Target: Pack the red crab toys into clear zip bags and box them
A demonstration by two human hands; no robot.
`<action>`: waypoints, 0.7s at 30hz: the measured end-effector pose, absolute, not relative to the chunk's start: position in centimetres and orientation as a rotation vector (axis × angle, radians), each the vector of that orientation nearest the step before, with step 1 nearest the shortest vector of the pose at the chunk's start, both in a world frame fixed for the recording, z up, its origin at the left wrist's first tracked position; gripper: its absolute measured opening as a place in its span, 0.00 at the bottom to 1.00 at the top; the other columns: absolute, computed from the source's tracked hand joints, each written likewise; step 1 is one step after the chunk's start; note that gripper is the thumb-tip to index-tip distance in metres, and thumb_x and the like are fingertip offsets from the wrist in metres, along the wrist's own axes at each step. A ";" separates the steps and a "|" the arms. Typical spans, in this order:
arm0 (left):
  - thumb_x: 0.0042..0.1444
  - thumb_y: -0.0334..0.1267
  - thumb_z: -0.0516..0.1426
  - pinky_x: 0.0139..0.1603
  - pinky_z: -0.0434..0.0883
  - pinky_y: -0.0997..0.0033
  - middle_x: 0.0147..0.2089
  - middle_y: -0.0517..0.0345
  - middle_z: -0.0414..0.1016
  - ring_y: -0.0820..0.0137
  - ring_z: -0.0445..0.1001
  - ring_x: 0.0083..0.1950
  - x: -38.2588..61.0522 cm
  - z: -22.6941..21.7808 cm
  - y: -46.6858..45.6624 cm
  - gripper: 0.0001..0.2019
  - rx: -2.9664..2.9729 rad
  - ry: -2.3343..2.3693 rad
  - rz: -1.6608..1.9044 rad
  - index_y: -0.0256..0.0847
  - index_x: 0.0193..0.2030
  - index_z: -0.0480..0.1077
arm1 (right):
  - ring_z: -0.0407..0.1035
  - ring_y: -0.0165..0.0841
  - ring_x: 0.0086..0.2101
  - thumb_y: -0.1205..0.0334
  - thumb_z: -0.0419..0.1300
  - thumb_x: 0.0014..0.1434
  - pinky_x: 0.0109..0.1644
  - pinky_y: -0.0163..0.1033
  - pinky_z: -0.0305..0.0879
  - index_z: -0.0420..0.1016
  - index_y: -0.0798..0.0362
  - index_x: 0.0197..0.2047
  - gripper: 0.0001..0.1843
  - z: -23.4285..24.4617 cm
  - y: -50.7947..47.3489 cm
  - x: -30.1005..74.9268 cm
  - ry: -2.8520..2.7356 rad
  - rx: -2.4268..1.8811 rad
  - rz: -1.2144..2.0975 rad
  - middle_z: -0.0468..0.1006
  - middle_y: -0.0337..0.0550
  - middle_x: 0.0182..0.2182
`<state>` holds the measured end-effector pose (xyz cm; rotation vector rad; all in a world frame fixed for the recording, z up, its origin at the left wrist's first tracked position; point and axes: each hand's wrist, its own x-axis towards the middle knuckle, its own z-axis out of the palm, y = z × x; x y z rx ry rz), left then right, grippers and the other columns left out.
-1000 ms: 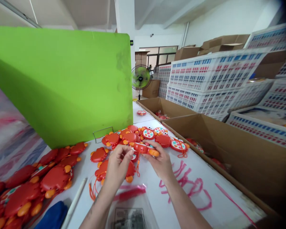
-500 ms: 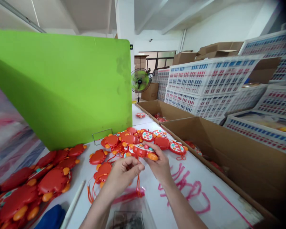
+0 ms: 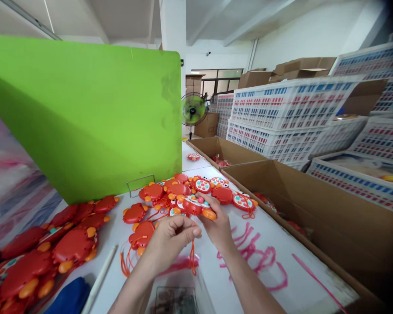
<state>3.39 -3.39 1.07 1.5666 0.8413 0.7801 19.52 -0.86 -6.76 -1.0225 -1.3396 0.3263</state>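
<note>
My right hand is closed on a red crab-shaped toy with orange claws and coloured buttons, held above the table. Just below and left of it, my left hand pinches an orange cord, whose loop dangles under the fingertips. The exact pinch point is partly hidden by the thumb. Behind both hands lies a pile of similar crab toys, some back up, some with their buttons showing. A single toy with a trailing cord rests beside my left wrist.
More crab toys are heaped at left, near a white stick and a blue object. A clear plastic container stands in front of me. Cardboard boxes line the right edge; a green panel rises behind.
My left hand has shifted very slightly right, the cord loop with it. The toy stays in my right hand, almost unmoved. The view has tilted a little.
</note>
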 end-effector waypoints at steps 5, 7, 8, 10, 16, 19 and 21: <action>0.51 0.47 0.58 0.25 0.53 0.76 0.22 0.64 0.60 0.78 0.54 0.24 3.3 1.2 -3.5 0.15 1.592 0.821 0.765 0.35 0.25 0.68 | 0.68 0.40 0.49 0.61 0.63 0.54 0.53 0.45 0.64 0.72 0.45 0.52 0.21 -7.0 -0.7 19.6 -1.343 -1.002 0.344 0.75 0.45 0.49; 0.51 0.46 0.58 0.25 0.53 0.76 0.22 0.64 0.60 0.78 0.54 0.24 3.3 1.3 -3.5 0.14 1.596 0.821 0.761 0.35 0.25 0.68 | 0.68 0.41 0.49 0.58 0.63 0.54 0.53 0.46 0.63 0.72 0.46 0.52 0.21 -7.2 -0.6 19.6 -1.338 -0.998 0.360 0.75 0.45 0.49; 0.51 0.46 0.59 0.25 0.54 0.76 0.22 0.64 0.60 0.78 0.54 0.24 3.4 1.3 -3.5 0.14 1.594 0.824 0.760 0.35 0.25 0.68 | 0.67 0.41 0.49 0.57 0.63 0.54 0.54 0.46 0.63 0.72 0.46 0.52 0.21 -7.2 -0.6 19.6 -1.333 -1.000 0.371 0.75 0.45 0.49; 0.51 0.45 0.59 0.25 0.54 0.76 0.22 0.64 0.61 0.78 0.55 0.24 3.5 1.2 -3.5 0.14 1.591 0.830 0.757 0.35 0.25 0.69 | 0.67 0.42 0.50 0.55 0.63 0.54 0.54 0.46 0.63 0.72 0.46 0.53 0.22 -7.3 -0.6 19.5 -1.319 -1.005 0.397 0.75 0.46 0.49; 0.50 0.46 0.59 0.24 0.53 0.77 0.21 0.64 0.62 0.79 0.54 0.22 4.0 0.4 -3.3 0.14 1.548 0.838 0.751 0.35 0.26 0.70 | 0.68 0.43 0.50 0.55 0.64 0.53 0.54 0.48 0.63 0.72 0.46 0.52 0.22 -7.3 -0.7 19.4 -1.254 -1.021 0.491 0.74 0.45 0.50; 0.51 0.45 0.59 0.23 0.53 0.77 0.24 0.61 0.68 0.79 0.54 0.21 4.2 0.0 -3.2 0.13 1.542 0.826 0.763 0.35 0.28 0.71 | 0.68 0.43 0.49 0.56 0.65 0.51 0.55 0.48 0.63 0.72 0.47 0.51 0.23 -7.4 -0.7 19.4 -1.218 -1.033 0.541 0.75 0.45 0.49; 0.51 0.45 0.58 0.23 0.53 0.77 0.25 0.59 0.71 0.80 0.54 0.21 4.2 -0.1 -3.2 0.13 1.542 0.830 0.777 0.35 0.30 0.71 | 0.69 0.42 0.48 0.56 0.66 0.51 0.54 0.48 0.63 0.72 0.47 0.52 0.24 -7.4 -0.6 19.4 -1.202 -1.015 0.583 0.75 0.46 0.49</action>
